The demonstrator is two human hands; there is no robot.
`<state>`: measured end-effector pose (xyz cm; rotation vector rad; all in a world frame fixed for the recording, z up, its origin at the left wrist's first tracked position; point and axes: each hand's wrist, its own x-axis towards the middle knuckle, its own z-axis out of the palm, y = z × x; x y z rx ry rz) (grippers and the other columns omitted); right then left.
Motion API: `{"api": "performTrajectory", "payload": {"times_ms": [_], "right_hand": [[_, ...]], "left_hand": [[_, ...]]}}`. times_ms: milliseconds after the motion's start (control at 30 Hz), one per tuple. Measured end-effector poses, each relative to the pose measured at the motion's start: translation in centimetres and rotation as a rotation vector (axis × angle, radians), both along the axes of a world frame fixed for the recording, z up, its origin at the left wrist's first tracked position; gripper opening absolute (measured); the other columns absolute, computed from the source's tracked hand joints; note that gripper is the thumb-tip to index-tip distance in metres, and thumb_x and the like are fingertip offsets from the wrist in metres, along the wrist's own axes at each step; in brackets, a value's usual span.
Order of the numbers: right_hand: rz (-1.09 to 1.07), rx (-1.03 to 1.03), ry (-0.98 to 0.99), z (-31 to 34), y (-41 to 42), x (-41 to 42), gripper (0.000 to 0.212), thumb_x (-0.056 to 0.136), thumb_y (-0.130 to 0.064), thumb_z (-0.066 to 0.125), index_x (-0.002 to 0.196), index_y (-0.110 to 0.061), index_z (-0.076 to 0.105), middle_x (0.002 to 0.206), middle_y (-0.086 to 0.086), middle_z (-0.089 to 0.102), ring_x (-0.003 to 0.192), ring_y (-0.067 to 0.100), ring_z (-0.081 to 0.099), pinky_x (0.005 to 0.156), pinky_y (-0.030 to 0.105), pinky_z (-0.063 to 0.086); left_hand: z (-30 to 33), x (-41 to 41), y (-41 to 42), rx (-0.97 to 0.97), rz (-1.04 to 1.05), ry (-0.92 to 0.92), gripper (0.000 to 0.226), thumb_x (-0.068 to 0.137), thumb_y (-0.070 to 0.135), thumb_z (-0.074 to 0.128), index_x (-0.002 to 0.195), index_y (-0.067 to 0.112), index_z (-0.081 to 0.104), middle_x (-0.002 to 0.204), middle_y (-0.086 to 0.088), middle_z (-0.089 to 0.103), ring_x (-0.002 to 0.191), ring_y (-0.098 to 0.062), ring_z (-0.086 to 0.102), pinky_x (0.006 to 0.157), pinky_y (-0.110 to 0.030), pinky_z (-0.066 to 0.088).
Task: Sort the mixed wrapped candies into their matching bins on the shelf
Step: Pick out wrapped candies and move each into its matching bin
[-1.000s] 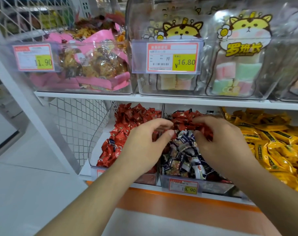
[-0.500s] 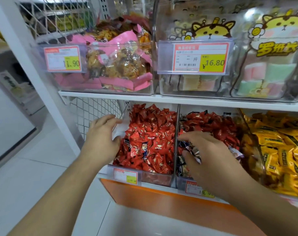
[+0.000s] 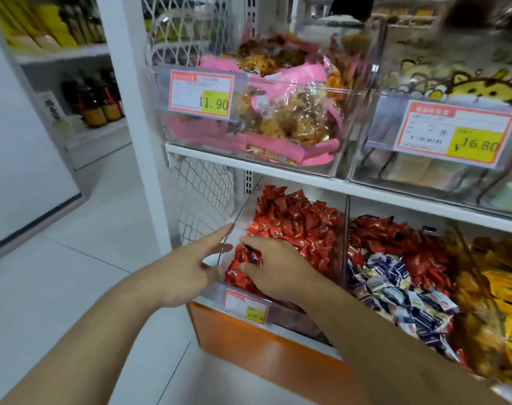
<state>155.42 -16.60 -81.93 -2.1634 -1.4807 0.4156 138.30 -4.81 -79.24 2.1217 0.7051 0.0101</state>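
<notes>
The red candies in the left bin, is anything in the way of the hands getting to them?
Nothing visible blocks the right hand: it is already inside the bin on the red candies. The left hand is outside, open against the bin's clear side wall, which stands between it and the candies.

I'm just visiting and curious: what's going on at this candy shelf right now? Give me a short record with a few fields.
place: shop shelf with clear bins on two levels
left hand: fingers straight, against the left wall of the red candy bin
right hand: reaching into that bin, fingers curled on red candies
middle bin: red candies at the back, blue-and-white candies in front, still mixed
right bin: yellow candies, blurred
upper shelf: pink snack packs; price tags 11.90 and 16.80
</notes>
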Motion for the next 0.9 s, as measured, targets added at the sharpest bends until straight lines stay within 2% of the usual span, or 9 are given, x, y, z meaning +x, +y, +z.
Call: {"api": "performTrajectory", "payload": {"times_ms": [100, 167, 267, 367, 433, 500, 633, 767, 900], "right_hand": [[0.04, -0.006, -0.003, -0.6, -0.9, 0.4, 0.033, 0.094, -0.025, 0.069, 0.124, -0.036, 0.071, 0.124, -0.02, 0.069, 0.115, 0.0, 0.06, 0.104, 0.023, 0.047], [0.064, -0.05, -0.05, -0.5, -1.6, 0.8, 0.021, 0.094, -0.026, 0.07, 0.111, -0.034, 0.076, 0.111, -0.02, 0.072, 0.102, 0.0, 0.063, 0.095, 0.027, 0.053], [0.087, -0.129, -0.069, 0.3, -2.1, 1.5, 0.017, 0.097, -0.03, 0.066, 0.107, -0.034, 0.078, 0.104, -0.02, 0.075, 0.093, 0.0, 0.066, 0.087, 0.024, 0.056], [0.023, -0.095, -0.067, 0.7, -1.4, 1.7, 0.018, 0.098, -0.024, 0.063, 0.091, -0.025, 0.08, 0.083, -0.015, 0.074, 0.074, 0.004, 0.066, 0.068, 0.024, 0.055], [-0.073, -0.025, -0.101, 0.6, -0.2, 1.7, 0.019, 0.096, -0.02, 0.061, 0.087, -0.02, 0.077, 0.081, -0.009, 0.073, 0.074, 0.006, 0.065, 0.07, 0.03, 0.057], [-0.131, 0.012, -0.08, 0.2, 0.9, 1.8, 0.01, 0.094, -0.023, 0.067, 0.097, -0.025, 0.076, 0.089, -0.01, 0.072, 0.084, 0.009, 0.066, 0.079, 0.033, 0.059], [-0.064, -0.096, -0.066, -0.8, 2.1, 1.5, 0.031, 0.086, -0.03, 0.079, 0.113, -0.041, 0.071, 0.106, -0.016, 0.07, 0.096, 0.01, 0.064, 0.087, 0.036, 0.057], [-0.139, -0.077, -0.086, -1.5, 2.3, 1.7, 0.02, 0.079, -0.02, 0.078, 0.088, -0.034, 0.068, 0.087, -0.013, 0.068, 0.084, 0.011, 0.064, 0.078, 0.04, 0.06], [-0.184, -0.056, -0.08, -1.8, 2.0, 1.5, 0.021, 0.077, -0.022, 0.082, 0.08, -0.03, 0.063, 0.083, -0.011, 0.065, 0.079, 0.012, 0.064, 0.072, 0.04, 0.06]], "left_hand": [[0.2, 0.5, 0.3, -0.007, -0.007, -0.046, 0.084, 0.101, 0.02, 0.059, 0.15, 0.07, 0.013, 0.15, 0.033, 0.044, 0.108, 0.01, 0.064, 0.094, -0.023, 0.054], [0.3, 0.9, 0.5, 0.005, -0.006, -0.08, 0.083, 0.099, 0.024, 0.062, 0.15, 0.07, 0.014, 0.149, 0.032, 0.045, 0.11, 0.008, 0.064, 0.091, -0.015, 0.049], [0.3, 1.3, 0.5, 0.047, 0.003, -0.088, 0.081, 0.098, 0.032, 0.064, 0.153, 0.066, 0.015, 0.15, 0.031, 0.046, 0.109, 0.007, 0.063, 0.087, -0.013, 0.046], [0.2, 1.5, 0.5, 0.065, 0.017, -0.091, 0.079, 0.098, 0.039, 0.065, 0.153, 0.065, 0.014, 0.15, 0.03, 0.046, 0.104, 0.01, 0.063, 0.082, -0.01, 0.044], [0.2, 1.6, 0.4, 0.073, 0.032, -0.095, 0.078, 0.098, 0.042, 0.065, 0.153, 0.065, 0.015, 0.15, 0.03, 0.047, 0.102, 0.009, 0.064, 0.082, -0.011, 0.044], [0.2, 1.6, 0.4, 0.082, 0.041, -0.097, 0.077, 0.098, 0.042, 0.064, 0.154, 0.064, 0.016, 0.149, 0.029, 0.048, 0.102, 0.008, 0.065, 0.085, -0.013, 0.046], [0.0, 1.7, 0.4, 0.091, 0.044, -0.096, 0.076, 0.098, 0.042, 0.064, 0.153, 0.065, 0.017, 0.15, 0.027, 0.049, 0.107, 0.005, 0.064, 0.088, -0.015, 0.045], [0.0, 1.8, 0.5, 0.111, 0.045, -0.093, 0.075, 0.098, 0.044, 0.064, 0.153, 0.065, 0.018, 0.147, 0.028, 0.051, 0.102, 0.006, 0.064, 0.085, -0.015, 0.044], [0.0, 2.0, 0.3, 0.149, 0.052, -0.09, 0.074, 0.098, 0.044, 0.064, 0.153, 0.064, 0.019, 0.148, 0.025, 0.052, 0.119, -0.006, 0.062, 0.101, -0.025, 0.048]]}}
